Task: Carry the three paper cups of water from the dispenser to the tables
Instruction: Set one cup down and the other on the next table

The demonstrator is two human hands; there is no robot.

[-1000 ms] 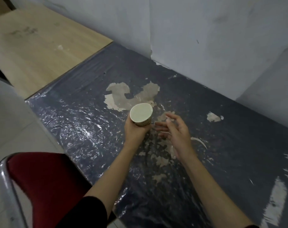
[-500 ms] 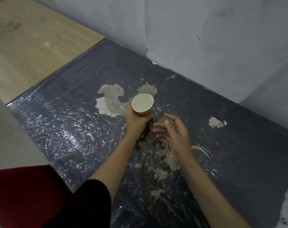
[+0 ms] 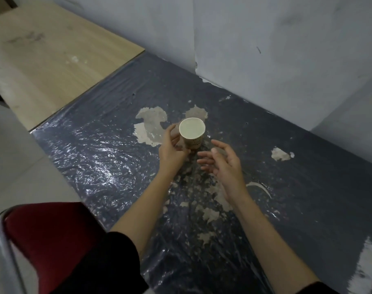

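One paper cup [image 3: 192, 132] with a pale inside stands upright on the dark plastic-covered table [image 3: 308, 187], beside a worn pale patch. My left hand [image 3: 172, 148] is cupped against the cup's left side. Its fingers are loosened, with a gap between the upper finger and the rim, and the thumb lies near the cup's base. My right hand [image 3: 223, 166] hovers open just right of and nearer than the cup, palm turned toward it, without touching it. No other cup and no dispenser are in view.
A light wooden table [image 3: 53, 49] adjoins the dark one at the far left. A grey wall [image 3: 265, 39] runs along the back and forms a corner at the right. A red chair seat with a metal frame [image 3: 49, 240] sits at the lower left.
The cup has gone from held in my left hand to standing on the table, and the left fingers have loosened around it. My right hand has stayed open beside it.
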